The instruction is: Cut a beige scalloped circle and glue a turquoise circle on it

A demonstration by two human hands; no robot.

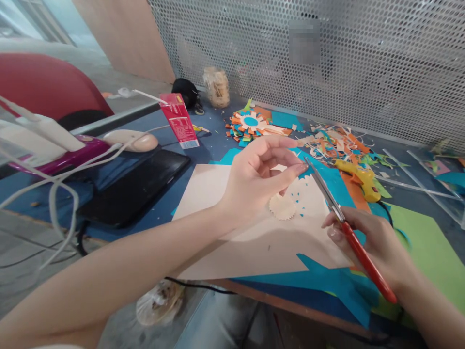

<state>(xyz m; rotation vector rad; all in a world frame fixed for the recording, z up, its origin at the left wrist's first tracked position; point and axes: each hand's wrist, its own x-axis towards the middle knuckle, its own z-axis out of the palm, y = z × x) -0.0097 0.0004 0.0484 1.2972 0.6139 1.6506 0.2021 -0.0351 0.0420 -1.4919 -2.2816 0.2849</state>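
Observation:
My left hand [267, 169] is raised over a white sheet of paper [232, 247], thumb and fingertips pinched on a small piece of blue paper [307, 170]. Its outline is hard to separate from the blue sheet behind. My right hand [374, 237] grips scissors [341, 215] with red handles. Their blades point up and left, the tips close to the blue piece and my left fingertips. On the white sheet, below my left hand, lies a cream paper disc [282, 207] with a toothed edge. Tiny blue paper clippings [298, 201] are scattered beside it.
A layered paper flower [250, 122] and a heap of paper scraps [337, 140] lie behind. To the right are a yellow glue gun [359, 179] and green paper [428, 237]. Leftward stand a red drink carton [179, 121], a black phone [134, 186] and tangled white cables [54, 194].

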